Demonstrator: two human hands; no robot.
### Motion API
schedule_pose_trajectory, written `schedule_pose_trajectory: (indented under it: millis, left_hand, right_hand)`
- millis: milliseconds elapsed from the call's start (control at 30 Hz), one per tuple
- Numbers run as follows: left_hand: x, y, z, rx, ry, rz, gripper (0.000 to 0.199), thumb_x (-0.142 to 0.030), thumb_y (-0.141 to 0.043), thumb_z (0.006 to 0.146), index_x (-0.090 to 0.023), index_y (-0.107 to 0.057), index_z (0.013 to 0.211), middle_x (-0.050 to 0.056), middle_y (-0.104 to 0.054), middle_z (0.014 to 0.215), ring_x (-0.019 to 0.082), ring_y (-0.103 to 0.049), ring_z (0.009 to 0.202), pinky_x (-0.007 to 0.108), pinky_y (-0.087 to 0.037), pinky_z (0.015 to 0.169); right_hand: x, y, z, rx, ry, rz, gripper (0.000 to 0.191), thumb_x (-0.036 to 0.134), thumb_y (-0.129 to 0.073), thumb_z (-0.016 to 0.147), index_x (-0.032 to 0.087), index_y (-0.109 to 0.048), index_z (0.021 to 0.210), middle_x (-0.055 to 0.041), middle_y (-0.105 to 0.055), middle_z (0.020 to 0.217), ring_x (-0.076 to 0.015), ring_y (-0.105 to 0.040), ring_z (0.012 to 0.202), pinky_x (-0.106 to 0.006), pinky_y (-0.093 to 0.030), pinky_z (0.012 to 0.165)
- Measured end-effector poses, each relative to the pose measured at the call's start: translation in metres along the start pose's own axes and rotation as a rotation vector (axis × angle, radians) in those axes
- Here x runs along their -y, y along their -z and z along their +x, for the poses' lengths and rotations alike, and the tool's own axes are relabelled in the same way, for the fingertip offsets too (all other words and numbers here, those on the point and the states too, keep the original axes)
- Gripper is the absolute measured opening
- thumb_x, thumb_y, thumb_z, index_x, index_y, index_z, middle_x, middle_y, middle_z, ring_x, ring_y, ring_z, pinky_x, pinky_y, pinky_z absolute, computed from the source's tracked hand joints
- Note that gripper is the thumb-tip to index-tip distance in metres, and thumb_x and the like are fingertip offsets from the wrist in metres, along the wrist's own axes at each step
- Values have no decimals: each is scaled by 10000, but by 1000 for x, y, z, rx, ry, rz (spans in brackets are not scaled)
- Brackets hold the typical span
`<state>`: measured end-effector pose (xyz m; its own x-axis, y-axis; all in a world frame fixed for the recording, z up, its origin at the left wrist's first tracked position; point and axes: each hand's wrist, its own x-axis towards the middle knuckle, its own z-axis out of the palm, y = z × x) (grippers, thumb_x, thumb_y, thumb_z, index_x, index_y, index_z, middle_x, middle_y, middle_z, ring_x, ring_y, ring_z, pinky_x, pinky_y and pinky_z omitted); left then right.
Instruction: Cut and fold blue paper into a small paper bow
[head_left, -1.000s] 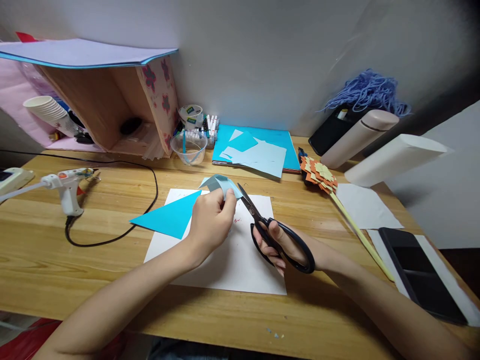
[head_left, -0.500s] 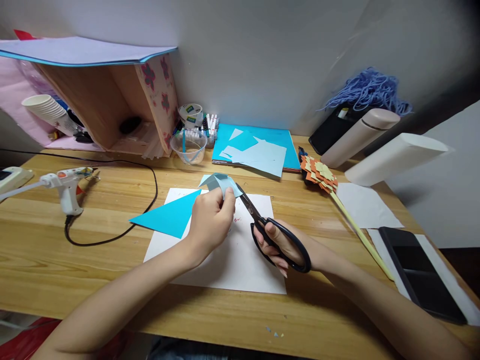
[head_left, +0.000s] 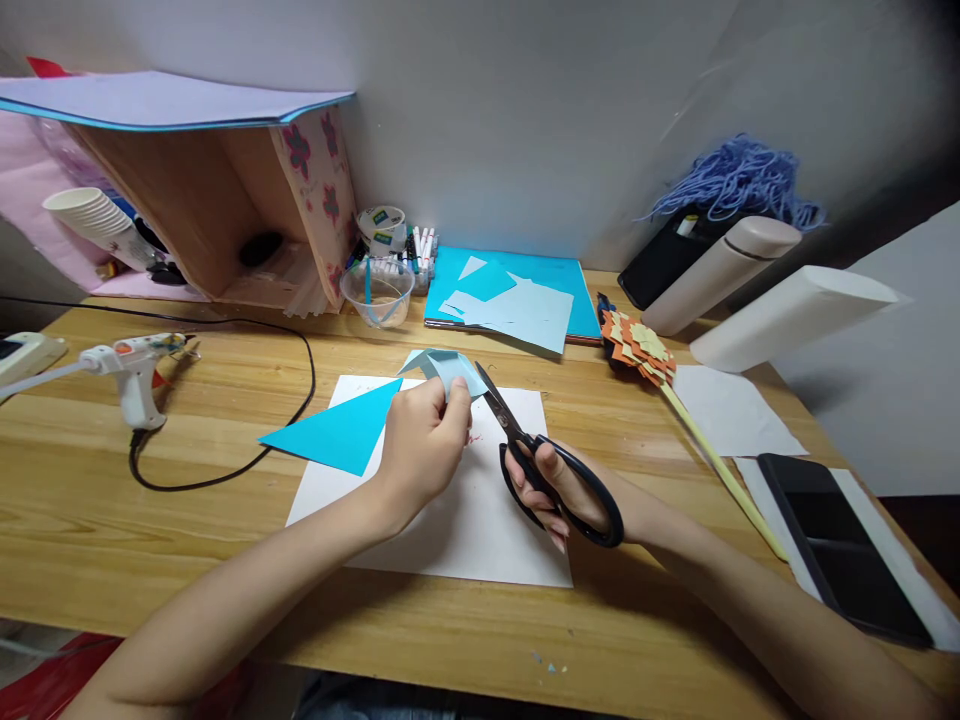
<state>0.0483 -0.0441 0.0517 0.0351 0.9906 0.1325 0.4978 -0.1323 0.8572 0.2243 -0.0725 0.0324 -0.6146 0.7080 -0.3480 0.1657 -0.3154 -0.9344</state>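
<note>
My left hand point(head_left: 427, 435) pinches a folded piece of light blue paper point(head_left: 456, 368) above a white sheet point(head_left: 420, 545). The fingers hide part of the paper. In my right hand point(head_left: 551, 490) are black-handled scissors point(head_left: 517, 430), their blades pointing up and to the left. The blades lie at the right edge of the folded paper, slightly parted. A bright blue paper triangle point(head_left: 337, 430) rests partly on the white sheet, just left of my left hand.
At the left lies a white glue gun point(head_left: 135, 375) with a looping black cord point(head_left: 309, 370). Behind stand an open cardboard box point(head_left: 225, 210), a clear plastic cup point(head_left: 377, 295) and blue sheets point(head_left: 585, 290) with scraps. A paper flower point(head_left: 637, 348) and black phone-like slab point(head_left: 840, 550) lie right.
The scissor blades have opened a little at the paper's edge, and one tip now shows beside it. The folded paper has shifted slightly; both hands keep nearly the same place.
</note>
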Motion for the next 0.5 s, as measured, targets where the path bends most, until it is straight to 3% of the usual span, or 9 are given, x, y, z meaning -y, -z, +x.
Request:
schedule_pose_trajectory:
  millis: [500]
  left_hand:
    - [-1, 0, -1, -2, -6, -30, 461, -364, -360, 880, -184, -444, 465, 2, -547, 455, 105, -489, 450, 224, -344, 470]
  right_hand:
    - [1, 0, 0, -23, 16, -84, 622, 802, -310, 701, 184, -380, 723, 107, -307, 478, -23, -307, 301, -168, -352, 293]
